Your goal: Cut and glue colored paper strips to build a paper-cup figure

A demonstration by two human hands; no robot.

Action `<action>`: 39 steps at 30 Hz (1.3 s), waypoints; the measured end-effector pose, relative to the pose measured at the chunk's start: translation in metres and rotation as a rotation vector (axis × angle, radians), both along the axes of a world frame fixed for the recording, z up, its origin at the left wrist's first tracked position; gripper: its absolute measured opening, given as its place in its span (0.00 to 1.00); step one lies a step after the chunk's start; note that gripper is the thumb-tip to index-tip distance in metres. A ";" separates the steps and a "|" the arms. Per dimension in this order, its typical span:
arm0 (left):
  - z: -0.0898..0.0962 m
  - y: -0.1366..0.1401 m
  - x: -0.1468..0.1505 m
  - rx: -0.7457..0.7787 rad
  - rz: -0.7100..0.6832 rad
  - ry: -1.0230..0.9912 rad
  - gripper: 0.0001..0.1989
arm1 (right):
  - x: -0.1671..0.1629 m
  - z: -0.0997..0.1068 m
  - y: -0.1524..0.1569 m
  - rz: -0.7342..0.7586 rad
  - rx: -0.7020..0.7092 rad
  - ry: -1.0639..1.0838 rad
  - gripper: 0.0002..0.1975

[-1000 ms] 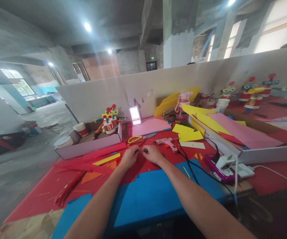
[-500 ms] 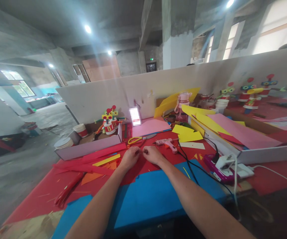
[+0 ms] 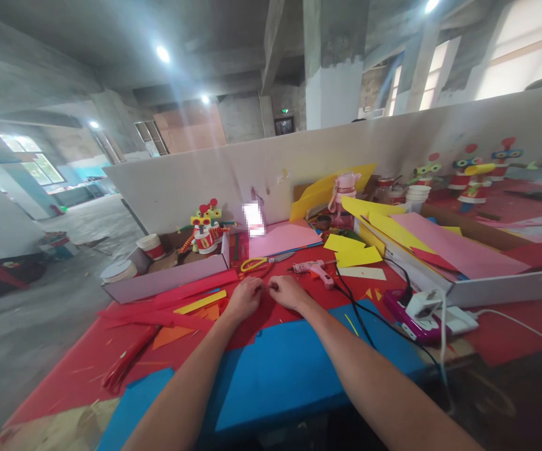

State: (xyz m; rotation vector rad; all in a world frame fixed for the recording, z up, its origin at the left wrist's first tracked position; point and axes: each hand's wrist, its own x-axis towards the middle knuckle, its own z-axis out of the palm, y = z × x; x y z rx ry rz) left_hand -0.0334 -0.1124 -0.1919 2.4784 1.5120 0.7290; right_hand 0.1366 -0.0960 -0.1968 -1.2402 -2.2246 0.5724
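Observation:
My left hand [image 3: 248, 297] and my right hand [image 3: 286, 292] are close together over the red tabletop [image 3: 271, 313], a small gap between their fingertips. Both have curled, closed fingers; anything in them is too small or hidden to make out. Just beyond my hands lie yellow-handled scissors [image 3: 265, 262], blades pointing right. A pink glue gun [image 3: 315, 272] rests to the right of my right hand, its nozzle toward the left. Left of my left hand are a yellow paper strip [image 3: 201, 302], red strips [image 3: 177, 294] and orange paper pieces [image 3: 177, 334].
Blue sheets [image 3: 280, 369] lie under my forearms. At left a shallow box [image 3: 167, 275] holds cup-bodied robot figures [image 3: 205, 235]. A purple power strip [image 3: 406, 316] with cables sits right, before a paper-filled box [image 3: 500, 291]. A white partition [image 3: 186, 175] stands behind.
My hands stay almost in place, fingertips still close together and curled. The view has shifted very slightly; nothing on the table has visibly moved.

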 end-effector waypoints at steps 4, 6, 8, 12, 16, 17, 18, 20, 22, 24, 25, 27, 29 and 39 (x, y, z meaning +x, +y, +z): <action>-0.002 0.001 -0.001 0.011 -0.001 -0.006 0.10 | -0.001 -0.005 0.003 -0.005 -0.006 0.044 0.08; -0.002 0.001 -0.001 0.009 -0.007 -0.007 0.10 | -0.002 -0.007 0.004 -0.008 -0.010 0.069 0.09; -0.001 0.000 0.000 0.008 -0.009 0.001 0.10 | -0.002 -0.007 0.004 -0.006 -0.005 0.070 0.09; -0.002 0.000 0.000 0.008 0.002 0.018 0.10 | -0.001 -0.003 0.001 -0.005 -0.006 0.036 0.09; -0.003 0.000 0.000 0.035 0.002 0.034 0.10 | 0.000 0.001 -0.001 0.002 -0.016 0.014 0.08; -0.004 0.001 -0.001 0.041 -0.001 0.036 0.10 | 0.000 0.002 -0.001 0.003 -0.021 0.012 0.08; -0.004 0.001 -0.001 0.043 -0.004 0.036 0.11 | 0.000 0.002 -0.001 0.004 -0.025 0.009 0.08; -0.004 0.001 -0.001 0.042 -0.004 0.033 0.10 | 0.000 0.002 -0.001 0.008 -0.032 0.004 0.08; -0.003 0.000 0.000 0.039 -0.003 0.035 0.10 | 0.000 0.002 -0.001 0.007 -0.033 -0.004 0.08; -0.002 0.000 0.000 0.036 -0.003 0.039 0.10 | 0.000 0.002 -0.001 0.004 -0.030 -0.013 0.08; -0.002 0.000 0.001 0.036 -0.002 0.042 0.10 | 0.000 0.002 -0.001 0.002 -0.030 -0.016 0.08; -0.002 0.000 0.001 0.039 -0.002 0.050 0.10 | 0.000 0.002 -0.002 -0.002 -0.032 -0.024 0.08; -0.002 0.000 0.001 0.048 -0.003 0.070 0.10 | 0.000 0.003 -0.002 -0.004 -0.036 -0.034 0.08; 0.002 -0.001 0.001 0.055 0.017 0.112 0.12 | -0.003 -0.008 0.004 -0.009 -0.028 0.088 0.06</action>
